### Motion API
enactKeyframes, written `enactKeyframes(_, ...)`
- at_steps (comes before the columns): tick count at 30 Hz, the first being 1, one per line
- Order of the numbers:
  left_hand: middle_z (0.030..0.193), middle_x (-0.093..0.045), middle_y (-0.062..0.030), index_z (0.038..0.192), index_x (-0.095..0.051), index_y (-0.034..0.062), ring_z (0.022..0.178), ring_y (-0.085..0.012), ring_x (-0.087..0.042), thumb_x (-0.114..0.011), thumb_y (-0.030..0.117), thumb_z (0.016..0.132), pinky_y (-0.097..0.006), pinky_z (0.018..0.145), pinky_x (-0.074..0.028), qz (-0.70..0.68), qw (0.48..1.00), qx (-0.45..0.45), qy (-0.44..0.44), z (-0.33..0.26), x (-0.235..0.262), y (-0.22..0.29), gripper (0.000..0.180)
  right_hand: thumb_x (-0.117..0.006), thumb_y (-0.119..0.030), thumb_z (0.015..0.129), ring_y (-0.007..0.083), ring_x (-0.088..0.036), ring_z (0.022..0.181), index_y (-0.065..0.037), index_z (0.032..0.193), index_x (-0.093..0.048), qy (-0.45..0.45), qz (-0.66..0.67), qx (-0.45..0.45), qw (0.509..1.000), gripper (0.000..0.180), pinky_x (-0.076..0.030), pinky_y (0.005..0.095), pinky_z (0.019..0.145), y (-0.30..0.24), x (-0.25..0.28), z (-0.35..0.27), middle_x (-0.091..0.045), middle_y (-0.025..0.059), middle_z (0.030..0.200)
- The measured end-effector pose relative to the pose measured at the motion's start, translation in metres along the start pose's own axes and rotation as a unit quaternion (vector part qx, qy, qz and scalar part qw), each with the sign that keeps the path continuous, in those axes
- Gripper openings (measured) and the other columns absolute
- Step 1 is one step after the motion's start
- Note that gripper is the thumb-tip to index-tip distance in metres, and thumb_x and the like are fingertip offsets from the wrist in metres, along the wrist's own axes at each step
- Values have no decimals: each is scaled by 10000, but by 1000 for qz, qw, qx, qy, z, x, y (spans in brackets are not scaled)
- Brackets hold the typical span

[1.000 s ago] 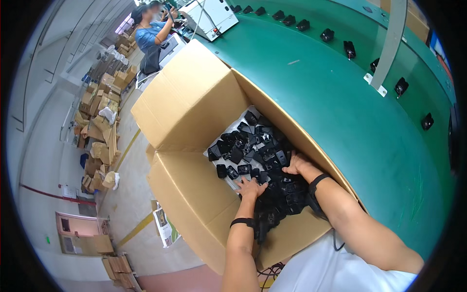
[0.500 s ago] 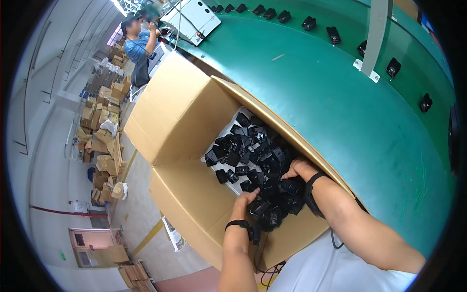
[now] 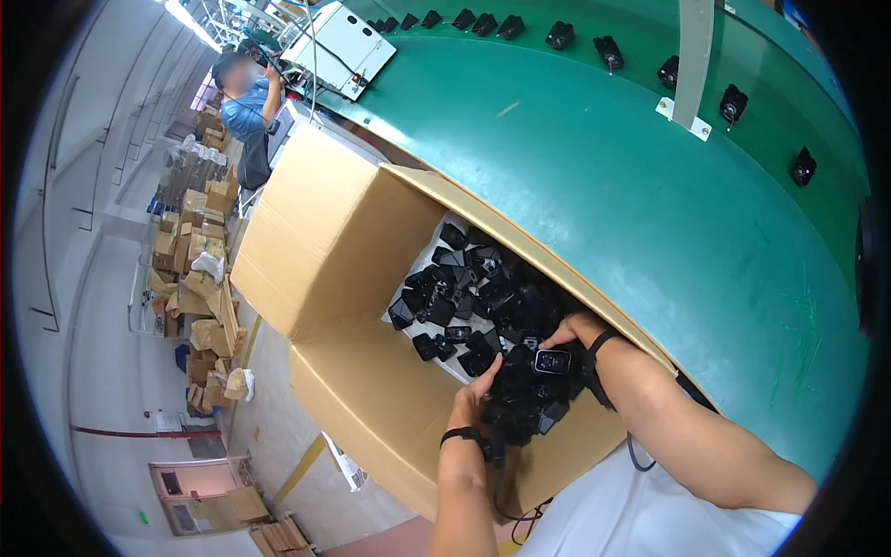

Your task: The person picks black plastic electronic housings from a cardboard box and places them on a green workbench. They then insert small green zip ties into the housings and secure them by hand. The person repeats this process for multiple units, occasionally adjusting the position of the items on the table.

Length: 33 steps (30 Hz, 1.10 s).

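A deep cardboard box (image 3: 362, 399) stands open before me, with a heap of small black plastic housings (image 3: 445, 288) inside. Some have glossy or silver-rimmed faces; their exact kind is unclear. Both my hands reach down into the box. My left hand (image 3: 478, 385) cups the near left side of a cluster of black housings (image 3: 520, 399), thumb stretched along it. On the right side, my right hand (image 3: 571, 330) curls against the same cluster, close to the box wall. A housing with a silver-rimmed face (image 3: 552, 362) lies between them. Most fingertips are hidden among the parts.
A green worktable (image 3: 557, 158) runs along the right, with a row of black housings (image 3: 608, 53) at its far side and a metal post (image 3: 691, 74). A white machine (image 3: 343, 51) stands at the far end near a person (image 3: 246, 107). Cartons (image 3: 200, 241) are stacked at left.
Both hands have shifted slightly within the heap. The housings between them have turned and moved, and a silver-rimmed face now shows. The whole view has tilted a little.
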<state>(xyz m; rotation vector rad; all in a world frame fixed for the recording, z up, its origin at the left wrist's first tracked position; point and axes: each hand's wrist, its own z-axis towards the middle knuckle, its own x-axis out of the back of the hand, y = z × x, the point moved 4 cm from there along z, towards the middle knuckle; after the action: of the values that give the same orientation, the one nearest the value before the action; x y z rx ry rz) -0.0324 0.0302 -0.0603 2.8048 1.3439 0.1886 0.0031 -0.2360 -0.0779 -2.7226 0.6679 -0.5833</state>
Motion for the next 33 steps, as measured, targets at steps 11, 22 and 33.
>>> enactKeyframes(11, 1549, -378, -92, 1522, -345, 129, 1435, -322, -297, -408, 975, 655, -592, 1146, -166, -138, 990, -35, 9, -31, -22, 17, 1213, -798, -715, 589, 302, -373, 1413, -5, 1486, -366, 21, 199, 4, 980, 1223, -353, 391, 1128, 19, -16, 3, -351, 198, 1542)
enactKeyframes(22, 1252, -650, -129, 1307, -599, 103, 1122, -326, -622, -606, 790, 758, -499, 960, -498, -278, 957, -86, -9, -48, -54, 34, 879, -838, -608, 653, 324, -475, 1318, -31, 1429, -442, -167, 504, 34, 847, 1045, -580, 544, 857, -5, -6, -44, -411, 173, 1487)
enactKeyframes(33, 1164, -664, -66, 1203, -640, 165, 1056, -242, -640, -767, 609, 755, -477, 883, -541, -347, 921, -179, 2, -10, -10, 49, 644, -868, -486, 676, 310, -631, 1112, -30, 1297, -574, -175, 538, 135, 814, 824, -573, 517, 770, -63, -1, -8, -598, 142, 1307)
